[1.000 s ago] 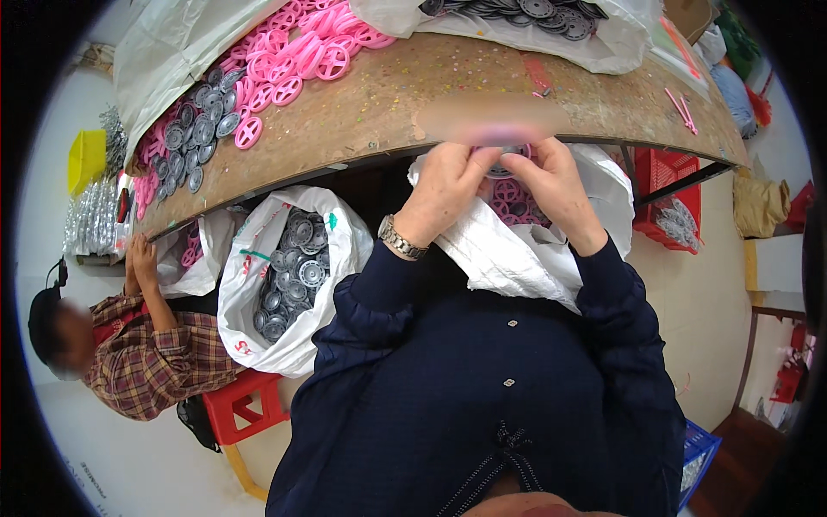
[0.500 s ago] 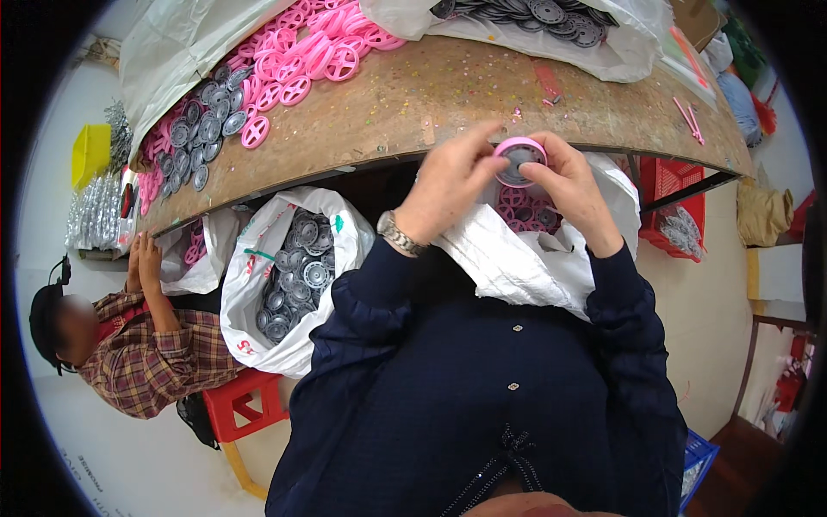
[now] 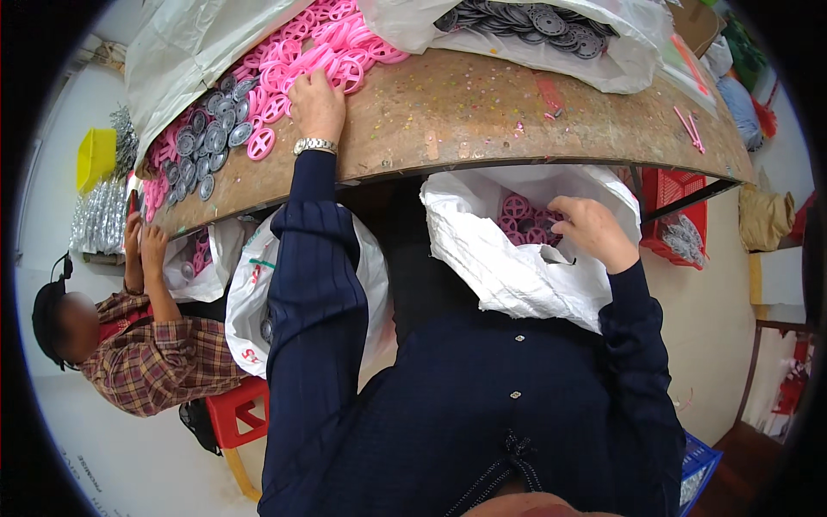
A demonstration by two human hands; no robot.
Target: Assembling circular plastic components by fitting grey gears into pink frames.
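Far out on the table, my left hand (image 3: 317, 108) reaches into a heap of pink plastic wheel rings (image 3: 293, 65). Its fingers are bent down onto a ring at the heap's near edge, their tips partly hidden. My right hand (image 3: 596, 231) hangs over a white woven bag (image 3: 534, 280) in front of me, fingers loosely bent and apart; I see no wheel in them, though the thumb is hidden. Inside that bag lie several pink wheels (image 3: 517, 209) with spoked faces. Grey wheel discs (image 3: 202, 142) lie beside the rings on the table.
A second white bag (image 3: 375, 250) stands left, mostly behind my left arm. White sacking with dark discs (image 3: 551, 21) is at the far side. A person in a plaid shirt (image 3: 164, 362) works at left near a red stool (image 3: 233, 418). Right stands a red crate (image 3: 676, 207).
Before, both hands held one pink-rimmed wheel with a grey disc above the bag. My left hand has left it and gone far left to the pink rings; my right has lowered over the bag.
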